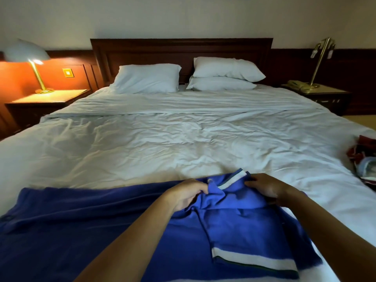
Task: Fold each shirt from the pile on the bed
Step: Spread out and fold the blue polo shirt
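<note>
The left hand (186,193) pinches a bunch of cloth and the right hand (264,187) grips beside a white-banded sleeve edge of the blue shirt (240,226). The shirt lies spread along the near edge of the bed (162,143), its other sleeve trimmed white and green. Beyond lies rumpled white bedding, with a pile of clothes (363,159) at the right edge, pillows (146,78) against a dark headboard (181,49), and a lit lamp (30,58) at the left.

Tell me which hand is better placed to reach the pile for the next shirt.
Right, probably: the right hand lies nearer the pile, which sits on that side; the left hand grips the blue shirt.
</note>
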